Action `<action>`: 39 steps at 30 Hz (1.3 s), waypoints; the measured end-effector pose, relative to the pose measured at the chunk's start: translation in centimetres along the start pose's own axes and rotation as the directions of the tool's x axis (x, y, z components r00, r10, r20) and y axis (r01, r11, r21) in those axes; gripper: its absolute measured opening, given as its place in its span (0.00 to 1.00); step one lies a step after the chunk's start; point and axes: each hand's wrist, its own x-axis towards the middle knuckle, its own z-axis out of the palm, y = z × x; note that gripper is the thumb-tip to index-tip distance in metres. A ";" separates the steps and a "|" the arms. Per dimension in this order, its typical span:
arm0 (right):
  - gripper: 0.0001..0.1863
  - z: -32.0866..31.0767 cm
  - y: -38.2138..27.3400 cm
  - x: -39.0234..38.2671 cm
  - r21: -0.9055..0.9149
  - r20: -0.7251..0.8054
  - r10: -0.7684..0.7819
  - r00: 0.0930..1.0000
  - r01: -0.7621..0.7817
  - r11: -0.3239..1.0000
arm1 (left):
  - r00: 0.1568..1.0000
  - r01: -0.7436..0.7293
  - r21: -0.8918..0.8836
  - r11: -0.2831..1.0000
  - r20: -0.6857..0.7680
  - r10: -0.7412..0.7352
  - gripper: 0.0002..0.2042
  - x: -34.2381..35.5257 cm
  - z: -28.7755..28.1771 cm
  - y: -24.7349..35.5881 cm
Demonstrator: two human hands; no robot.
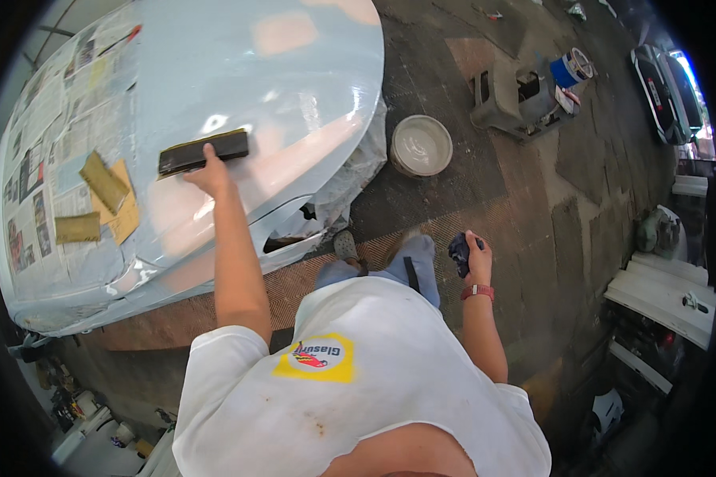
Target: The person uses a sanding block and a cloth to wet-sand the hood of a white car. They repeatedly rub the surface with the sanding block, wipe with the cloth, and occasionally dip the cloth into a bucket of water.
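Note:
My left hand (210,176) is closed on a long black sanding block (204,153) with yellowish sandpaper at its edge. The block lies against the pale, wet-looking car panel (215,63), which has pinkish patches. Out to the right, away from the car, my right hand (478,258) grips a crumpled dark cloth (459,253); a red watch is on that wrist. Left of the block, folded sandpaper pieces (103,182) and a tan sheet (122,226) rest on newspaper (36,171) covering part of the car.
A round bucket of cloudy water (422,145) stands on the floor beside the car. Beyond it are a grey plastic stool (511,103) and a blue tin (571,68). Plastic sheeting (358,179) hangs below the panel's edge. White panels (662,298) lie at the far right.

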 end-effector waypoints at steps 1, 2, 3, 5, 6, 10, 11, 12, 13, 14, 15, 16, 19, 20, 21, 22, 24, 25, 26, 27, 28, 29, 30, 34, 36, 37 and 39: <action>0.19 -0.9 0.0 1.6 0.001 -0.020 0.037 0.999 -0.037 0.999 | 0.999 -0.031 0.114 0.993 -0.026 0.035 0.47 -0.1 0.3 0.0; 0.19 -1.5 -0.1 3.1 0.004 -0.037 0.073 0.997 -0.073 0.997 | 0.998 -0.029 0.245 0.969 -0.053 0.043 0.47 -0.4 0.4 0.2; 0.19 -1.7 -0.5 4.6 -0.041 -0.026 0.092 0.995 -0.093 0.995 | 0.996 -0.023 0.372 0.928 -0.077 0.055 0.48 -1.0 0.6 0.7; 0.20 -0.7 -1.9 8.8 -0.129 0.010 0.132 0.991 -0.129 0.983 | 0.989 -0.009 0.539 0.842 -0.119 0.087 0.49 -2.3 0.8 2.0; 0.20 0.2 -2.3 11.0 -0.144 0.063 0.133 0.989 -0.123 0.982 | 0.986 0.001 0.591 0.806 -0.135 0.098 0.51 -3.1 0.7 2.6; 0.30 5.9 -1.2 24.4 -0.375 0.255 0.112 0.960 -0.008 0.927 | 0.859 0.207 0.909 0.362 -0.346 0.378 0.48 -2.1 0.4 0.0; 0.32 7.7 -1.4 27.4 -0.470 0.339 0.117 0.933 0.060 0.881 | 0.886 0.200 0.894 0.400 -0.340 0.317 0.47 -3.1 0.5 0.1; 0.34 9.9 -1.8 31.1 -0.544 0.429 0.128 0.894 0.143 0.827 | 0.906 0.200 0.873 0.444 -0.337 0.255 0.45 -4.1 0.9 1.1; 0.35 11.7 -0.8 35.4 -0.612 0.484 0.084 0.871 0.268 0.744 | 0.917 0.152 0.832 0.533 -0.320 0.238 0.44 -4.6 1.3 1.2; 0.35 13.6 0.7 39.5 -0.658 0.549 0.051 0.834 0.393 0.642 | 0.926 0.111 0.779 0.617 -0.307 0.221 0.43 -4.8 1.3 0.9; 0.36 16.3 0.9 42.6 -0.768 0.529 0.163 0.833 0.388 0.509 | 0.915 0.055 0.627 0.777 -0.342 0.212 0.39 -5.0 0.2 0.7; 0.37 18.8 0.8 45.5 -0.851 0.486 0.263 0.833 0.384 0.357 | 0.907 -0.016 0.443 0.896 -0.371 0.200 0.34 -5.2 -0.5 0.2; 0.35 22.6 4.3 54.7 -0.882 0.465 0.311 0.829 0.402 0.246 | 0.941 -0.039 0.319 0.947 -0.308 0.142 0.33 -1.2 -3.4 -0.8; 0.34 24.0 5.7 57.5 -0.876 0.476 0.309 0.823 0.411 0.253 | 0.949 -0.019 0.314 0.949 -0.294 0.116 0.33 -0.5 -4.0 -0.1; 0.32 25.0 7.3 60.2 -0.870 0.486 0.269 0.831 0.431 0.239 | 0.949 -0.001 0.295 0.955 -0.302 0.094 0.33 -0.9 -3.2 0.0; 0.30 26.0 9.0 62.9 -0.865 0.495 0.226 0.839 0.451 0.221 | 0.948 0.020 0.273 0.962 -0.311 0.068 0.33 -1.7 -1.6 -0.1; 0.29 27.3 11.5 68.3 -0.852 0.509 0.149 0.848 0.472 0.226 | 0.925 0.099 0.285 0.953 -0.380 0.017 0.34 -4.3 1.9 -0.8; 0.28 28.1 13.9 70.0 -0.837 0.527 0.128 0.840 0.486 0.250 | 0.930 0.065 0.403 0.913 -0.356 0.091 0.34 -3.9 1.0 0.3; 0.27 29.3 16.3 71.9 -0.833 0.525 0.031 0.851 0.506 0.222 | 0.928 0.033 0.500 0.865 -0.337 0.160 0.35 -3.8 -1.0 1.1; 0.29 29.5 18.4 73.0 -0.861 0.480 0.026 0.877 0.465 0.207 | 0.930 0.072 0.511 0.857 -0.345 0.127 0.35 -4.4 -0.4 0.6; 0.31 29.7 20.2 74.0 -0.885 0.435 0.014 0.900 0.424 0.193 | 0.931 0.108 0.515 0.850 -0.352 0.095 0.36 -5.3 0.8 0.1; 0.32 30.3 22.3 74.1 -0.900 0.409 -0.011 0.912 0.406 0.159 | 0.947 0.175 0.475 0.863 -0.322 -0.015 0.40 -5.2 0.7 1.1; 0.32 31.1 24.2 74.3 -0.915 0.387 0.022 0.922 0.381 0.133 | 0.952 0.178 0.480 0.859 -0.306 -0.027 0.40 -4.7 0.7 1.1; 0.32 35.0 28.6 70.9 -0.946 0.319 0.388 0.865 0.317 0.072 | 0.949 0.187 0.490 0.852 -0.316 -0.026 0.40 -5.1 1.7 -0.2; 0.33 36.2 27.6 69.5 -0.951 0.307 0.550 0.776 0.268 0.152 | 0.949 0.198 0.472 0.859 -0.313 -0.047 0.39 -4.6 0.9 0.4; 0.33 36.8 26.3 68.9 -0.947 0.317 0.620 0.718 0.206 0.245 | 0.950 0.197 0.459 0.866 -0.308 -0.052 0.39 -4.0 0.2 1.3; 0.33 37.4 22.0 66.5 -0.844 0.384 0.683 0.621 -0.064 0.532 | 0.940 0.212 0.406 0.889 -0.335 -0.072 0.39 -3.7 -3.1 3.5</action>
